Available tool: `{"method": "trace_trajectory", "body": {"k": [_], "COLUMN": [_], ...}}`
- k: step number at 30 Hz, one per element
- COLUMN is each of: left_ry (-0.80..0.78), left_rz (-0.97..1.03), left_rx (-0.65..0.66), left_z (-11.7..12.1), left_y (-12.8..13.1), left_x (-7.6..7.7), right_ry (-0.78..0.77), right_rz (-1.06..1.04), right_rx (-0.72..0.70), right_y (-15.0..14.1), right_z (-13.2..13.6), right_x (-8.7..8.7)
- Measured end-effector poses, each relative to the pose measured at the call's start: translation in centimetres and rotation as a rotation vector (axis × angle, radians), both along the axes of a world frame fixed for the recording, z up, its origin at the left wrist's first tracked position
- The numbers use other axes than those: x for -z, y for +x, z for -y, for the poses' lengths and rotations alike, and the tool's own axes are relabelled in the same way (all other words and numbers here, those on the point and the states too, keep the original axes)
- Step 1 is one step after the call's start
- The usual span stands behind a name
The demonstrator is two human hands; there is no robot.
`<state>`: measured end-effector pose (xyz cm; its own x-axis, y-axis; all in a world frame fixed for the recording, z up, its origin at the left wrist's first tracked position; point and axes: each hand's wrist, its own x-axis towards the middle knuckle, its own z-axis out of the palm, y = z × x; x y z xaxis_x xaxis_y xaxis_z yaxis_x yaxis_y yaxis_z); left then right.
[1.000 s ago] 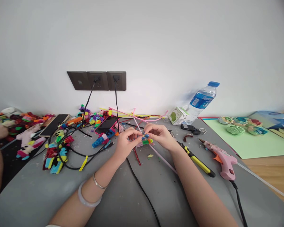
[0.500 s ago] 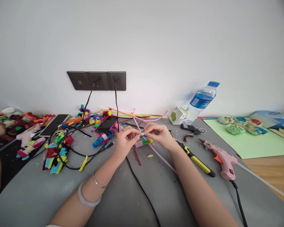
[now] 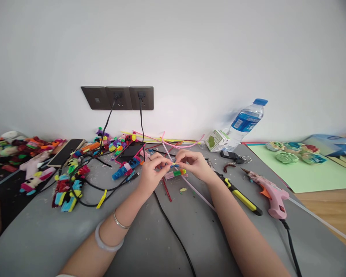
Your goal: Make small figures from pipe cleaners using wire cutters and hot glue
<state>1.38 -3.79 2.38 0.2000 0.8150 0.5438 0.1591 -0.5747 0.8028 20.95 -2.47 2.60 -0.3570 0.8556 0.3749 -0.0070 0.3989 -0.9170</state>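
grey table [image 3: 147, 242], tiny piece [image 3: 174, 164] crosswise

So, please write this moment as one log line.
left grip: pinching small piece, details unclear | right grip: pinching same piece | right side: pink glue gun on table

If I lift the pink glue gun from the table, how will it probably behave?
The glue gun is probably rigid, since its body looks like moulded plastic. Its black cord may tug at the handle. The long glue stick jutting out behind will likely swing around and could bend.
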Motion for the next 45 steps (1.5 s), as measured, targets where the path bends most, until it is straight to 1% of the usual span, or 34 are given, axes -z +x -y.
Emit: {"method": "trace_trajectory", "body": {"k": [4, 10, 17, 24, 28, 34, 40, 45], "left_ry": [0.031, 0.131, 0.163, 0.041, -0.050, -0.159, -0.186, -0.230], "left_rz": [-0.036, -0.099, -0.169, -0.015, 0.026, 0.019, -0.024, -0.016], "left_rx": [0.006, -0.003, 0.006, -0.003, 0.011, 0.032, 0.024, 0.015], "left_z": [-0.1, -0.3, -0.3, -0.3, -0.3, -0.1, 0.0, -0.1], "left_y": [-0.2, -0.5, -0.5, 0.3, 0.6, 0.8, 0.9, 1.0], "left_x": [0.1, 0.1, 0.4, 0.8, 1.0, 0.9, 0.9, 1.0], "right_ry": [-0.004, -0.050, -0.111, -0.141, -0.170, -0.152, -0.206, -0.152], "right_rz": [0.001, 0.022, 0.008, -0.027, -0.040, -0.060, -0.065, -0.101], "right_rx": [0.010, 0.002, -0.046, -0.030, -0.022, -0.029, -0.022, 0.018], "right_y": [-0.1, -0.1, 0.0, -0.2, -0.3, -0.4, -0.4, -0.5], "right_z": [0.0, 0.2, 0.2, 0.3, 0.3, 0.4, 0.3, 0.2], "right_x": [0.0, 0.0, 0.1, -0.1, -0.3, -0.6, -0.1, -0.4]}}
